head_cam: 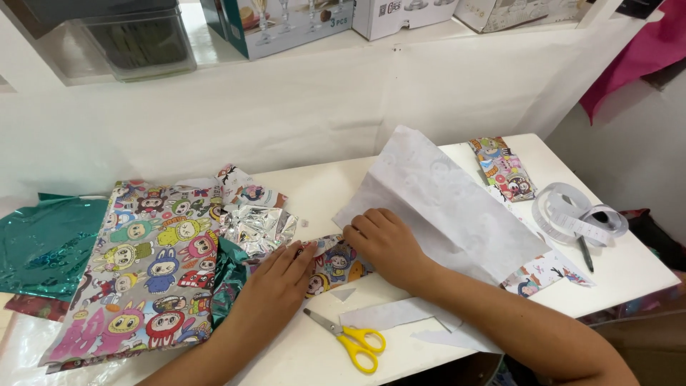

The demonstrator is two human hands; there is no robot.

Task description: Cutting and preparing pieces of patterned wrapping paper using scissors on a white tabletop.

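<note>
My left hand [275,275] lies flat with the fingers spread, palm down on the cartoon-printed edge of a parcel [336,263] at the middle of the white bench [321,189]. It grips nothing, only presses. My right hand [386,243] sits just beside it, fingers curled over the fold where the wrapping paper [443,207] turns back, pinning that fold down on the parcel. The paper shows its plain white underside, rising from under my right hand toward the wall and spreading out to the right.

Near the front edge of the bench, just below my hands, lie scissors [350,339] with yellow handles, blades shut and pointing left. Beside them are white paper strips [400,314] and a small triangular scrap.

To my left, a large sheet of cartoon paper [143,264] lies open, covered with colourful long-eared figures. Crumpled silver foil [257,229] rests on its right edge, and a twist of green foil [227,279] touches my left wrist. A flat green foil sheet [46,243] lies at the far left.

On the right stand a roll of clear tape [575,214] with a pen [584,251] just beside it, and a small wrapped packet [504,168] in the same cartoon print nearer the wall. On the shelf above the bench sit boxes [286,21] and a clear plastic tub [139,39].
</note>
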